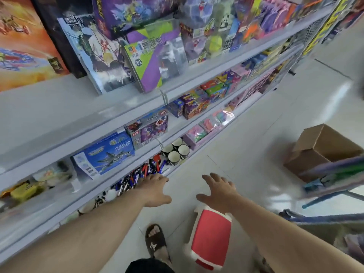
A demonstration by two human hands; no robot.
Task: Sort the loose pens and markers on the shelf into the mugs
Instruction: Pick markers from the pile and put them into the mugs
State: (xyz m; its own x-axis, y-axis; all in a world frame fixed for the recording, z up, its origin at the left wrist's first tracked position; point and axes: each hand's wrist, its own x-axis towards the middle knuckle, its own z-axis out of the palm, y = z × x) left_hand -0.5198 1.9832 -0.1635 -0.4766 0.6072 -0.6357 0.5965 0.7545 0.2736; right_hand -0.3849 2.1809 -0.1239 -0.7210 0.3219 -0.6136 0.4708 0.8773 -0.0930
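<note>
Left hand (pixel 155 191): we're reaching, fingers loose, at pens (pixel 137 176)
Right hand (pixel 218 189): we're spreading it, released
Mugs (pixel 176 151): sitting at pens' two o'clock

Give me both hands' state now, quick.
Left hand: open, holds nothing, fingertips at the pens.
Right hand: open, fingers spread, holds nothing.
</note>
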